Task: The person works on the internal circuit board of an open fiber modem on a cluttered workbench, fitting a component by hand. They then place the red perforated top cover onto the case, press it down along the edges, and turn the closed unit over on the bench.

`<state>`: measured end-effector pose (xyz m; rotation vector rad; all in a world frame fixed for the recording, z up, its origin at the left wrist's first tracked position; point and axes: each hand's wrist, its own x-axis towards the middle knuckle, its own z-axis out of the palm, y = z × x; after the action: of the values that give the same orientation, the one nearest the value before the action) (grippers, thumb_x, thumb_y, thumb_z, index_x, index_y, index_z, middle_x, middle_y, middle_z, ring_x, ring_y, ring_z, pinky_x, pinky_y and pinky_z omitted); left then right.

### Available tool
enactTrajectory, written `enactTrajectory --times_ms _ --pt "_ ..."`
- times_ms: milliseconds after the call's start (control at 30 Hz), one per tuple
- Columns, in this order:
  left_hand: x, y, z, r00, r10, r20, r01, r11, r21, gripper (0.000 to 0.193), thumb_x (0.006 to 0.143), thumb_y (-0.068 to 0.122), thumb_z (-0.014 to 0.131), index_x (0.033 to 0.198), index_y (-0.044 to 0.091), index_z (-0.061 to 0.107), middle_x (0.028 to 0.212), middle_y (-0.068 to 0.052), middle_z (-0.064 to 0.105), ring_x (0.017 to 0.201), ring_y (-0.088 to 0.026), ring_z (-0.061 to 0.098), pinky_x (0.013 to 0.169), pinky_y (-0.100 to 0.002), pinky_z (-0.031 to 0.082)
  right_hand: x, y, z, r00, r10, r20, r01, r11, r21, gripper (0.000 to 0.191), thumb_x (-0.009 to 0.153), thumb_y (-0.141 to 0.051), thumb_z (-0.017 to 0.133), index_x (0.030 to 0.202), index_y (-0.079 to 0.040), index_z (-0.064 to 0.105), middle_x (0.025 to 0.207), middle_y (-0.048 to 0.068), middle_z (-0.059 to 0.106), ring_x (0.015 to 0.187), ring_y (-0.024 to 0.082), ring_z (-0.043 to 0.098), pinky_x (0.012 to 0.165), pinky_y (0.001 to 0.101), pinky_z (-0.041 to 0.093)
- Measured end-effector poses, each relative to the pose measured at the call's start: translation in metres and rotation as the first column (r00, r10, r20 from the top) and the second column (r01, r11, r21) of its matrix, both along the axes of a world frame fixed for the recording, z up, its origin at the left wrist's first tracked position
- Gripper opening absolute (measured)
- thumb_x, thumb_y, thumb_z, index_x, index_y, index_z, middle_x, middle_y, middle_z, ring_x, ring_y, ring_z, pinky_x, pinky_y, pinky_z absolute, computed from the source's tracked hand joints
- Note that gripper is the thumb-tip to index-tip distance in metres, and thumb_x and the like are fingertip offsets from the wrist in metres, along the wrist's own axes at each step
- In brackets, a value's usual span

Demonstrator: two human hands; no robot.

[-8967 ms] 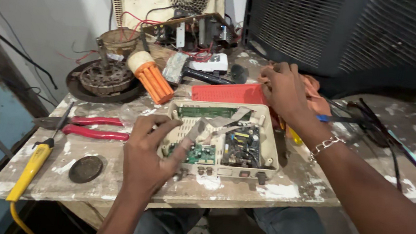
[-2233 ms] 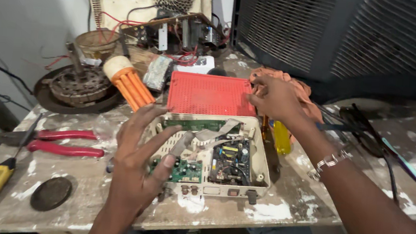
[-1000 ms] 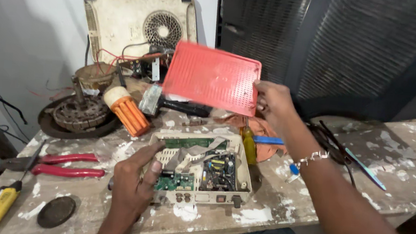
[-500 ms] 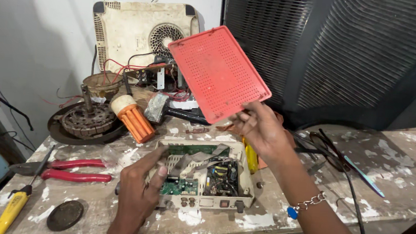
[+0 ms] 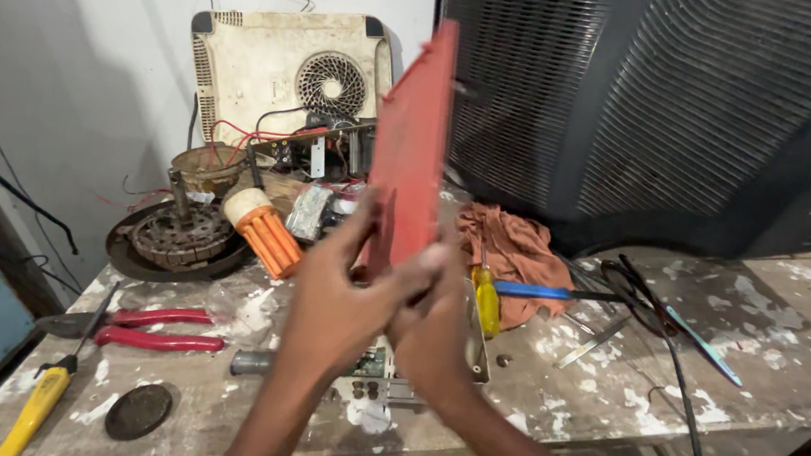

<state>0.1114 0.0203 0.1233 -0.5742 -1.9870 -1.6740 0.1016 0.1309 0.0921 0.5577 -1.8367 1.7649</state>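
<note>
Pliers [image 5: 138, 326] with red handles lie at the left on the tabletop [image 5: 606, 392]. My left hand [image 5: 340, 301] and right hand [image 5: 436, 324] have their fingers closed around the lower edge of the red cover [image 5: 412, 150], holding it upright, edge-on, above the open circuit box [image 5: 383, 373].

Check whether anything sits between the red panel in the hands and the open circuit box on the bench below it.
Only the hands themselves. The left hand and right hand grip the red panel upright by its lower edge, directly above the open circuit box, covering most of it. No tool or cable shows in that gap.
</note>
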Motion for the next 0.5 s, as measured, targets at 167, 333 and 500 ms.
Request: enactTrajectory --times_ms 167,333,500 --pt "-0.011 0.002 0.019 0.956 0.071 0.283 -0.088 0.995 0.049 0.056 0.100 0.045 0.067 0.132 -0.001 0.064 0.101 -0.032 0.068 0.075 -0.028 0.063 0.069 -0.042 0.049 0.008 -0.010 0.017 0.854 -0.154 -0.496 0.327 0.902 0.283 0.031 0.087 -0.004 0.071 0.114 0.001 0.056 0.114 0.017 0.055 0.100 0.028 0.062 0.089 0.0401 0.052" --pt "-0.039 -0.046 0.035 0.880 -0.401 0.253 0.204 0.802 0.562 0.050 0.093 0.038 0.060 0.133 0.008 0.058 0.111 -0.012 0.074 0.093 -0.022 0.075 0.074 -0.039 0.065 -0.010 0.040 0.046 0.938 -0.121 -0.326 0.224 0.927 0.300 0.018 0.090 -0.010 0.076 0.101 -0.007 0.062 0.118 0.008 0.058 0.088 0.019 0.069 0.073 0.0352 0.060" --pt "-0.040 -0.092 0.038 0.735 -0.560 0.382 0.353 0.798 0.489 0.052 0.092 0.034 0.064 0.132 0.001 0.057 0.118 -0.019 0.074 0.104 -0.025 0.077 0.083 -0.041 0.060 -0.031 0.096 0.072 0.971 0.157 0.182 -0.110 0.963 -0.245 0.044 0.095 -0.019 0.068 0.136 -0.012 0.054 0.121 0.013 0.062 0.091 0.018 0.066 0.077 0.0389 0.056"
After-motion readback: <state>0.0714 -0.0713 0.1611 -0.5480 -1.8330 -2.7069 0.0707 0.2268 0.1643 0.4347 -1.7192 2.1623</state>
